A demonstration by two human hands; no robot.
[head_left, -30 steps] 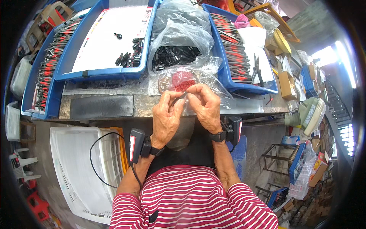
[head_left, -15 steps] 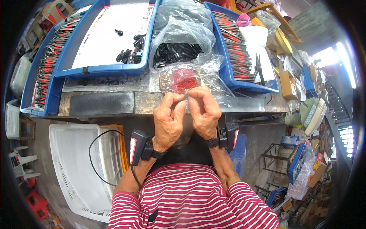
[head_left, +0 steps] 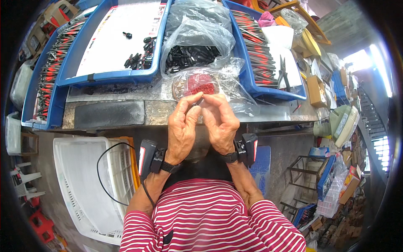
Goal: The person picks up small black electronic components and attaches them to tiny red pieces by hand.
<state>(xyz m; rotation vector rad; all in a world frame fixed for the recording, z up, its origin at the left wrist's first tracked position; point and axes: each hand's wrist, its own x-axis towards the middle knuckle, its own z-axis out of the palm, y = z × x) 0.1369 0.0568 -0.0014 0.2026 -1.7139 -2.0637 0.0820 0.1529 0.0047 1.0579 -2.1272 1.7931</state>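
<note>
At the table's front edge my left hand pinches a small dark part between thumb and fingers. My right hand is closed at the same spot, its fingertips meeting the left ones; what it grips is hidden. Just beyond my fingertips lie small red pieces in a round dish, with clear plastic around it. Behind that, an open clear plastic bag holds many small black parts.
To the left, a blue tray holds a white sheet and similar black parts. Black-and-red pointed pieces fill a narrow tray at far left and a blue tray at right, where pliers rest. Below stands a white plastic crate.
Both hands have shifted slightly left and remain together. The dark part now shows more clearly between the fingertips. The whole view has moved a little.
</note>
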